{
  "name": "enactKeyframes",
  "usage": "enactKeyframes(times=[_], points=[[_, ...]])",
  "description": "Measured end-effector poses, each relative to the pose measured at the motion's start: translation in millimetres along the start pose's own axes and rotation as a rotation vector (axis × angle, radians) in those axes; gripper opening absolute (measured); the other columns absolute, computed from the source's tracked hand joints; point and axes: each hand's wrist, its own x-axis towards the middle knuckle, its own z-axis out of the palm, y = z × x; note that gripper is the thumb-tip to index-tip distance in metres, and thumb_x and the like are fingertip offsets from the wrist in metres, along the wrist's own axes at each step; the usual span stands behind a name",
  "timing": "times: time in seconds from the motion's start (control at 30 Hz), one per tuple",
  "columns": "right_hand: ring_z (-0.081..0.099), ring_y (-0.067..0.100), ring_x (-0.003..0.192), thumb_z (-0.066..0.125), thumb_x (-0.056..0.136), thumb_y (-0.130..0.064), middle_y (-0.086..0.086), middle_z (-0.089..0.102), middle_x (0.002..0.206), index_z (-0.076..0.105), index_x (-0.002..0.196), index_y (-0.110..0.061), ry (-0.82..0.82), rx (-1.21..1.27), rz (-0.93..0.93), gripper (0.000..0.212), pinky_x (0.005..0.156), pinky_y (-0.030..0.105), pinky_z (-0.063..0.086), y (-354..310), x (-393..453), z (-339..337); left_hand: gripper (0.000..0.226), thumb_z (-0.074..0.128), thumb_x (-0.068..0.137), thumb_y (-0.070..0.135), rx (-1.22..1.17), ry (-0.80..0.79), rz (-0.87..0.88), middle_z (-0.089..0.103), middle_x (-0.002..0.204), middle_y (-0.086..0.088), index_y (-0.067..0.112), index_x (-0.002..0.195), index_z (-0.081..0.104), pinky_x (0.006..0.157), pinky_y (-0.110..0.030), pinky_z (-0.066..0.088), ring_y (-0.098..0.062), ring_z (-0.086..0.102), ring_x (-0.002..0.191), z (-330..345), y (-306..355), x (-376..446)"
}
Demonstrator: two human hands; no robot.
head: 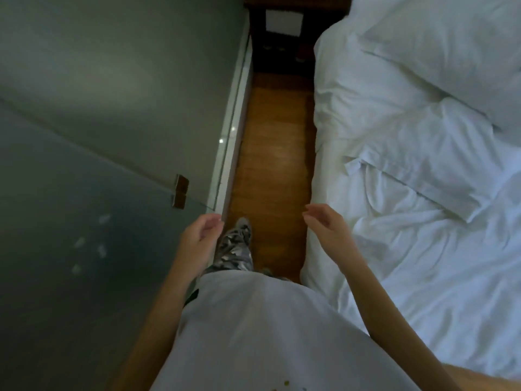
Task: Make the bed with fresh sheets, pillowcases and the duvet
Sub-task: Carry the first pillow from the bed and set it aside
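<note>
Beside rumpled white duvet (417,221), 2 empty hands.

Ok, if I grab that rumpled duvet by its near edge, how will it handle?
Probably floppy: the duvet lies in soft creases and drapes over the bed's edge, so it should sag from the grip. It looks puffy, so likely light but bulky. It may drag the pillow lying on it.
</note>
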Motion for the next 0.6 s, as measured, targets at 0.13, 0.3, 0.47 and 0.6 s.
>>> enactKeyframes(times=[0.13,0.3,0.47,0.6], points=[[0.058,0.011,0.107,0.054,0.096,-0.026,-0.005,0.062,0.115,0.057,0.118,-0.024,0.130,0.058,0.071,0.022,0.094,0.026,0.047,-25,55,-7,0.018,0.054,0.097,0.023,0.022,-0.147,0.040,0.063,0.112,0.005,0.023,0.114,0.060,0.087,-0.020,0.044,-0.009,0.058,0.107,10,46,99],[0.060,0.011,0.104,0.056,0.095,-0.023,-0.004,0.065,0.111,0.059,0.116,-0.024,0.381,0.195,0.145,0.021,0.090,0.024,0.046,-72,113,-32,0.012,0.050,0.098,0.027,0.024,-0.300,0.105,0.065,0.110,0.006,0.033,0.104,0.059,0.095,-0.033,0.048,-0.011,0.060,0.106,32,139,216],[0.062,0.008,0.098,0.058,0.093,-0.017,-0.003,0.068,0.104,0.062,0.115,-0.018,0.566,0.312,0.185,0.022,0.081,0.016,0.045,-100,156,-71,0.014,0.048,0.099,0.025,0.080,-0.402,0.148,0.066,0.104,0.010,0.030,0.103,0.060,0.093,-0.030,0.049,-0.007,0.061,0.101,62,230,291],[0.064,0.011,0.100,0.060,0.092,-0.015,-0.001,0.069,0.104,0.063,0.115,-0.016,0.676,0.444,0.268,0.023,0.091,0.028,0.049,-94,196,-103,0.016,0.048,0.099,0.022,0.174,-0.476,0.149,0.065,0.103,0.009,0.022,0.110,0.061,0.091,-0.027,0.049,-0.007,0.061,0.100,93,274,345]])
